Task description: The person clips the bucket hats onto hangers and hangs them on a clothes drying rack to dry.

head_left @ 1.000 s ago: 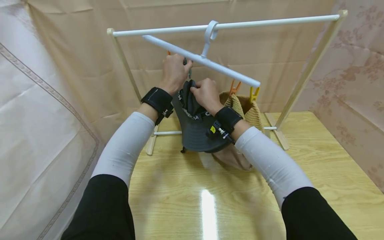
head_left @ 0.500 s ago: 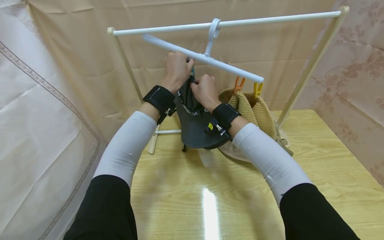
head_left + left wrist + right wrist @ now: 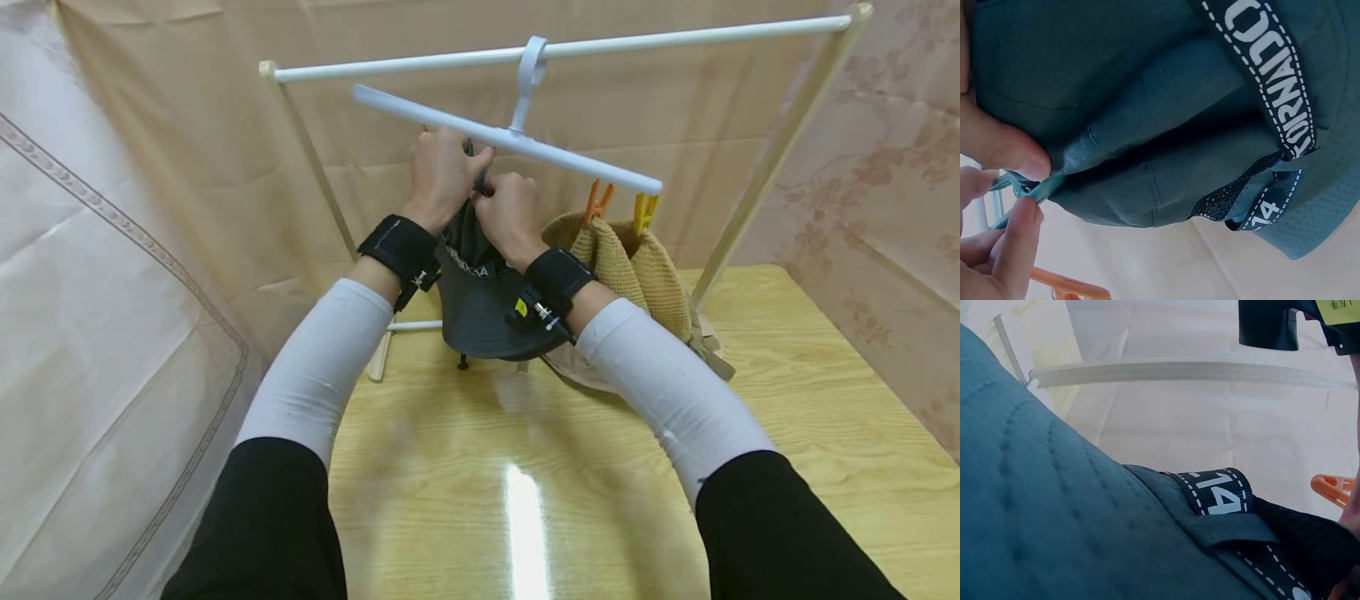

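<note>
My left hand (image 3: 441, 179), below the left half of the white hanger (image 3: 480, 129), holds a green clothespin (image 3: 1047, 187) at the fabric edge of a dark grey-green hat. Close beside it, my right hand (image 3: 512, 215) pinches the gathered hat edge. The hat (image 3: 487, 312) hangs brim down; its black band with white lettering (image 3: 1282, 87) shows in the left wrist view. In that view the clothespin meets a fold of the fabric. Part of the hat is hidden behind my right hand and wrist. An orange clothespin (image 3: 1072, 284) appears near my left fingers.
A white rod rack (image 3: 675, 40) carries the tilted hanger. On its right end, orange (image 3: 597, 200) and yellow clothespins (image 3: 645, 212) hold a tan knitted hat (image 3: 660, 279). A wooden table (image 3: 450, 475) lies below; a beige cloth (image 3: 187, 150) hangs behind.
My right hand has moved up towards my left hand, raising the hat edge to the clothespin. The hanger's right end and the tan hat have shifted slightly to the right and up.
</note>
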`<state>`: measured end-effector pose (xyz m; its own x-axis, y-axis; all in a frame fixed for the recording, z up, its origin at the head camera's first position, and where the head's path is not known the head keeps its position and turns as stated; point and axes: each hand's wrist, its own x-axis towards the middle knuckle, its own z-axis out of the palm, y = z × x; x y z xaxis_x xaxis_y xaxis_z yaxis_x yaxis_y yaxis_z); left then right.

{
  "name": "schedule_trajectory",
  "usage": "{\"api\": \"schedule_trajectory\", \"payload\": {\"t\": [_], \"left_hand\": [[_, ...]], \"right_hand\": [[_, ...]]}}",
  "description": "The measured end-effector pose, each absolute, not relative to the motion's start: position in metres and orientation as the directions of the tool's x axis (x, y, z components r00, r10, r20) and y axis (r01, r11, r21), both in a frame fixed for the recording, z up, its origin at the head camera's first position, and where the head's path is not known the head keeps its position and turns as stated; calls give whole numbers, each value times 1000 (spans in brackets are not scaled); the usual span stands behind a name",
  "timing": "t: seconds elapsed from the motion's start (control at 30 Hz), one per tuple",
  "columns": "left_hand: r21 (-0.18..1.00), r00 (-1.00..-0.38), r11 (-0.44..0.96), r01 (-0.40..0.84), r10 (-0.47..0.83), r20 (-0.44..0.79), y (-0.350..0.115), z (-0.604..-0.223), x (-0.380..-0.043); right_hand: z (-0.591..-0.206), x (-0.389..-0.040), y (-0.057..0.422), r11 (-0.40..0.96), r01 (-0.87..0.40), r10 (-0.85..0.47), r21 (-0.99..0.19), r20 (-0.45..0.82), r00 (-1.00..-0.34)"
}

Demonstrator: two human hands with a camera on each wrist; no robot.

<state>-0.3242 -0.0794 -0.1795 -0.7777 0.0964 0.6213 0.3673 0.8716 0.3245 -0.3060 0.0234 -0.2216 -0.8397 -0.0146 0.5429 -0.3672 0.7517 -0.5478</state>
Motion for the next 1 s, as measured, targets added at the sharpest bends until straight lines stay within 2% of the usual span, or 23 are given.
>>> {"api": "schedule_trajectory", "payload": {"t": [0.47,1.0], "left_hand": [[380,-775,859,344,31,631,-79,-189,-323],[425,-784,842,332,-5,621,-81,-193,-321]], "right_hand": [[-225,-311,24,697,-341,4,-631,479,-878],[-225,-310,23,695,-349,-22,-629,466,-884]]}}
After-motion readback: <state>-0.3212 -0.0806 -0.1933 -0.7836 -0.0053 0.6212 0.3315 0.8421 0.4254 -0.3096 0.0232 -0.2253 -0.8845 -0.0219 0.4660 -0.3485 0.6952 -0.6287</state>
